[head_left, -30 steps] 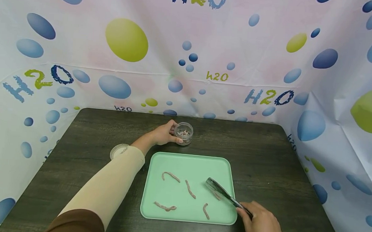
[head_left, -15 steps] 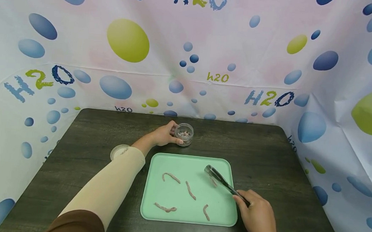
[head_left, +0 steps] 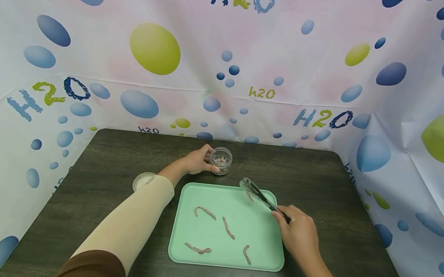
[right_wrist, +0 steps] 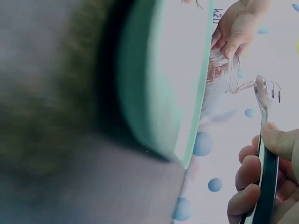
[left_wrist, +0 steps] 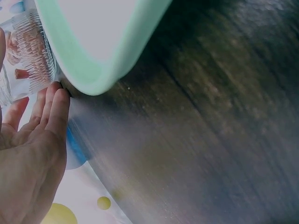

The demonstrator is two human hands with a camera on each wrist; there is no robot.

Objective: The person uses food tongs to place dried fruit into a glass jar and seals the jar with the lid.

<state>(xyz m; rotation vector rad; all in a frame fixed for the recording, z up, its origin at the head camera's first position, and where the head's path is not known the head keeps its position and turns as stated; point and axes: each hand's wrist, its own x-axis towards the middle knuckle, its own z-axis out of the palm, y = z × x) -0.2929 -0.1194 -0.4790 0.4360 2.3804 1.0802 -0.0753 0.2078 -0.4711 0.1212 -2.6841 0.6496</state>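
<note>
My left hand (head_left: 197,160) grips a clear jar (head_left: 224,168) from its left side, thumb at the front. Small pinkish pieces show inside the jar's open top. My right hand (head_left: 299,231) holds black-handled metal tongs (head_left: 265,198), slanting up and left over the tray's back edge. A thin pinkish, worm-like strand (right_wrist: 245,87) is pinched at the tongs' slotted head and dangles out of it. On the light green tray (head_left: 265,238) lie several similar strands, one of them a strand (head_left: 228,228) near the middle.
A round clear lid (head_left: 141,181) lies left of the tray, partly hidden by the left sleeve (head_left: 133,218). The dark wooden table (head_left: 318,178) ends at the back against a white sheet (head_left: 196,60) printed with blue and green dots.
My right hand has moved the tongs and the dangling strand up and leftward, from over the tray's right part to its back edge near the jar. The left hand and jar stay put.
</note>
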